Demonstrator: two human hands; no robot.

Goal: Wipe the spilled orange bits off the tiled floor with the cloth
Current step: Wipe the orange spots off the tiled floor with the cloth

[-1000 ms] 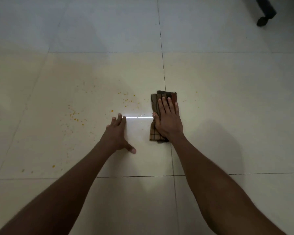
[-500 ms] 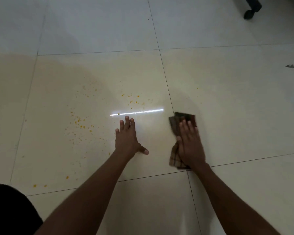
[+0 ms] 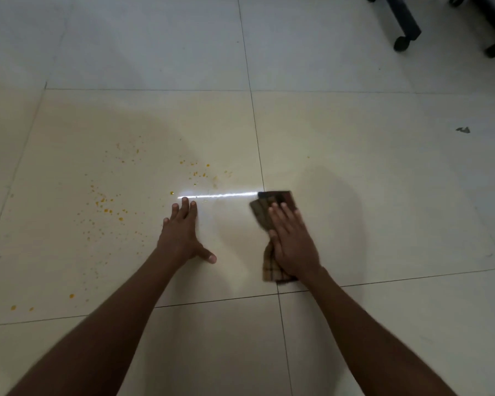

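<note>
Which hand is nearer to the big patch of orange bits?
Left. The left hand rests flat just right of the orange bits; the right hand presses the cloth farther right.

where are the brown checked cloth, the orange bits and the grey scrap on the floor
brown checked cloth (image 3: 270, 271): head view, near bottom corner.
scattered orange bits (image 3: 105, 210): head view, dense left cluster.
small grey scrap (image 3: 463, 130): head view, its middle.

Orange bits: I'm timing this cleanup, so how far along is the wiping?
Done: little visible. In hand: the right hand presses the cloth flat on the floor; the left hand braces. Left: orange bits remain scattered left of the cloth.
</note>
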